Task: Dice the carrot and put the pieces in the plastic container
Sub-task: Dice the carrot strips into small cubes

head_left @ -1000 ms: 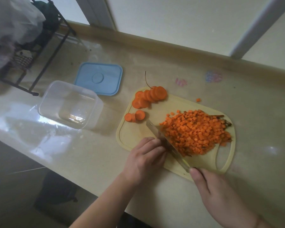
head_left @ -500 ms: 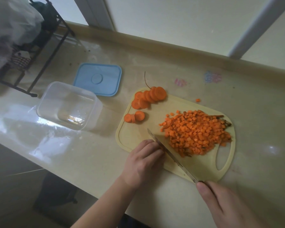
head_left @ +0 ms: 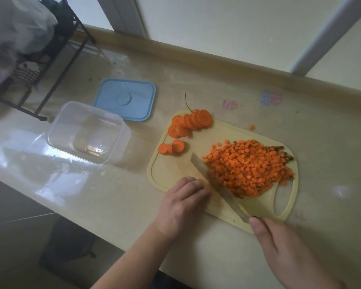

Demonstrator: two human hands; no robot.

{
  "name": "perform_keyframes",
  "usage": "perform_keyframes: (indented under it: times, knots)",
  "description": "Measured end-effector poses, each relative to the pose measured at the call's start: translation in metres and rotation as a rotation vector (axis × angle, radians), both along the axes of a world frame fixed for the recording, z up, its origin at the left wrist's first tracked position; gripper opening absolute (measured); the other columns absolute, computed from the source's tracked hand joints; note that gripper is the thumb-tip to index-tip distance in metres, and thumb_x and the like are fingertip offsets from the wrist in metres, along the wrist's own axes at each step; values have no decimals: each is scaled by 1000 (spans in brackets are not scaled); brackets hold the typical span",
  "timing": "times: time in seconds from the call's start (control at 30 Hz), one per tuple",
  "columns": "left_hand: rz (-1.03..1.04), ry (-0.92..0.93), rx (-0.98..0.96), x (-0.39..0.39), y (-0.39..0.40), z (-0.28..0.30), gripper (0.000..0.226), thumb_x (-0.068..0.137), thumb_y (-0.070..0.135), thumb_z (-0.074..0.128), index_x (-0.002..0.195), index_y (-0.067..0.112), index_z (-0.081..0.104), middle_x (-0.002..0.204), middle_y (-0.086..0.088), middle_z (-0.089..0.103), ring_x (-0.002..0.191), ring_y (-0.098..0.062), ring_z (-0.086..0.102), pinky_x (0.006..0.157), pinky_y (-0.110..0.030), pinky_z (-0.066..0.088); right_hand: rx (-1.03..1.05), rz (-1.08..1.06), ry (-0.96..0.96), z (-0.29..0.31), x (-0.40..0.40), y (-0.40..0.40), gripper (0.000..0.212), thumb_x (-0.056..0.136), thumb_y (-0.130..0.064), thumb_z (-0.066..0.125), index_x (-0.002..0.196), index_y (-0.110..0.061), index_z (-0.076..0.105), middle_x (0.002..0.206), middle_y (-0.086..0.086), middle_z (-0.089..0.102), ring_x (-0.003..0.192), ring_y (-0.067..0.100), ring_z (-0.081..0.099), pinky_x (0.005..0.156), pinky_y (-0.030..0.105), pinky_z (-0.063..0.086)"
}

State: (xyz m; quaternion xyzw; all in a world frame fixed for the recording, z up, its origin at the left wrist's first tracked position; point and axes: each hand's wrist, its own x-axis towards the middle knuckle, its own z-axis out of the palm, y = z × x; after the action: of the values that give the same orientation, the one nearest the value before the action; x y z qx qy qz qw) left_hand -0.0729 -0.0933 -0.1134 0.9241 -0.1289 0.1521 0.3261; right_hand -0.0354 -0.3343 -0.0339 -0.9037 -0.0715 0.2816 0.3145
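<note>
Dice (head_left: 248, 167) piled on board (head_left: 171, 170), centre-right; slices (head_left: 191, 122) at its top-left. Right hand (head_left: 288, 249) grips knife (head_left: 215, 180) against pile; left hand (head_left: 181, 207) curled, contents hidden. Container (head_left: 86, 132) and lid (head_left: 125, 99) left on bench (head_left: 113, 195); rack (head_left: 50, 59) upper left.

— What's around you?
— I stand at a glossy beige countertop (head_left: 196, 65); a pale wall (head_left: 227, 21) runs along its far edge.
— And the far-left corner?
— A black wire rack (head_left: 56, 57), with soft daylight glaring beside it.
</note>
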Motion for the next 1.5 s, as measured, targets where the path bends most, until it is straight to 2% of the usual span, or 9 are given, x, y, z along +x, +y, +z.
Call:
perform_keyframes:
  times: [0.13, 0.33, 0.5, 0.67, 0.8, 1.03, 1.17, 1.27, 1.5]
  knots:
    - [21, 4, 10, -3, -3, 0, 29, 79, -5, 83, 106, -2, 74, 107, -14, 67, 104, -34, 63, 89, -41, 53, 8, -16, 52, 6, 3, -4, 98, 58, -99, 1, 74, -23, 61, 78, -20, 66, 70, 0, 61, 63, 27, 45]
    - [27, 26, -39, -3, -4, 4, 25, 80, -7, 81, 104, -2, 72, 110, -14, 64, 102, -33, 62, 87, -40, 53, 25, 41, 67, 16, -5, -1, 106, 58, -99, 2, 79, -15, 63, 73, -7, 68, 68, 0, 61, 68, 26, 45]
    - [1, 37, -29, -3, -1, 4, 25, 82, -10, 75, 105, -2, 72, 111, -13, 66, 103, -33, 61, 88, -39, 53, -4, 90, 92, 18, -6, -5, 106, 55, -100, -2, 83, -21, 63, 77, -13, 69, 75, -5, 62, 72, 20, 47]
    - [-1, 45, -40, -5, 1, 2, 26, 84, -9, 73, 109, -2, 73, 115, -13, 68, 108, -32, 63, 91, -39, 54, -93, 149, 53, 17, -9, -10, 97, 69, -85, 0, 100, -21, 65, 94, -6, 73, 97, -2, 57, 81, 20, 44]
    - [7, 55, -63, -4, 2, 3, 33, 80, -14, 77, 110, 0, 74, 117, -11, 69, 109, -31, 64, 92, -39, 54, -76, 154, 45, 11, -6, 0, 104, 61, -94, -9, 84, -21, 60, 79, -3, 69, 79, 3, 63, 73, 28, 49]
    - [16, 23, -50, -5, 2, 2, 24, 83, -9, 74, 105, 0, 74, 111, -10, 69, 103, -28, 63, 92, -32, 52, 9, 143, -19, 2, 14, 1, 89, 77, -87, 7, 76, -16, 60, 67, 0, 65, 64, 5, 60, 65, 39, 48]
    - [40, 23, -56, -6, 4, -1, 23, 83, -8, 74, 104, 1, 75, 108, -9, 69, 104, -26, 63, 93, -31, 52, 17, 65, 14, 7, 9, -3, 96, 68, -94, 6, 77, -17, 62, 71, -7, 66, 67, 2, 61, 65, 32, 48]
    - [51, 9, -47, -9, 4, 0, 15, 94, 0, 67, 106, 3, 75, 110, -8, 70, 105, -26, 64, 91, -35, 54, 37, 35, 58, 17, 3, 0, 88, 59, -98, 4, 81, -32, 58, 69, -14, 64, 67, 2, 61, 62, 23, 45]
    - [87, -20, -73, -14, 4, 7, 26, 105, 12, 52, 102, -1, 75, 107, -11, 69, 98, -32, 63, 85, -37, 53, -14, 81, 49, 15, -7, -4, 106, 59, -98, 2, 85, -16, 63, 81, -5, 69, 80, 3, 62, 73, 30, 49]
